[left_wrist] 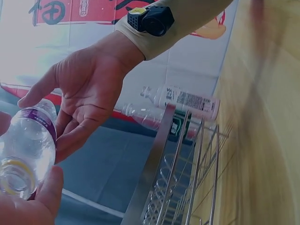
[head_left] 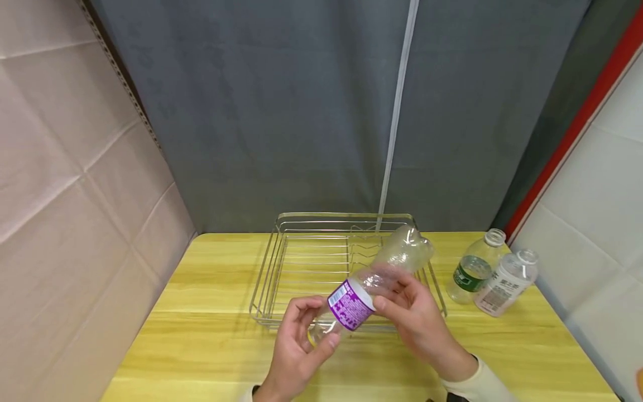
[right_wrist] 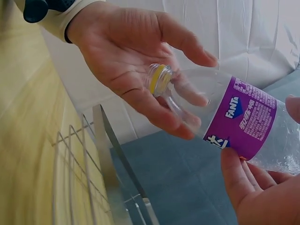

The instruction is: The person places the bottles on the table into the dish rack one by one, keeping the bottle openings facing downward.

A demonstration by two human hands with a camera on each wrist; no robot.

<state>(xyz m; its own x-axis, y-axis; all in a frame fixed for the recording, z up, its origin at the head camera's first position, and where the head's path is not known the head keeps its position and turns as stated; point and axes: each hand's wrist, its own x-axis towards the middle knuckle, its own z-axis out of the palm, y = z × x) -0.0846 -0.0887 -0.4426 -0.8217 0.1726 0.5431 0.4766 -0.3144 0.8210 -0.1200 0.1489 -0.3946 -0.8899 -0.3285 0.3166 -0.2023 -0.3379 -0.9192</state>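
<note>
A clear plastic bottle (head_left: 402,254) with a purple Fanta label (right_wrist: 246,117) lies tilted between both hands, over the front of a wire rack. Its neck, with a yellow ring and no cap, points down toward my left hand (head_left: 297,354). The left thumb and fingers hold the bottle from either side around its neck and shoulder. My right hand (head_left: 426,321) grips its middle, with the thumb at the label's edge and the fingers partly hidden beneath. In the left wrist view, the uncapped mouth (left_wrist: 16,177) faces the camera.
The metal wire rack (head_left: 261,279) stands on the yellow wooden table (head_left: 191,324). To its right stand two uncapped clear bottles, one with a green label (head_left: 468,277), the other with a white label (head_left: 497,291). A grey curtain (head_left: 281,123) hangs behind; pale sheets flank both sides.
</note>
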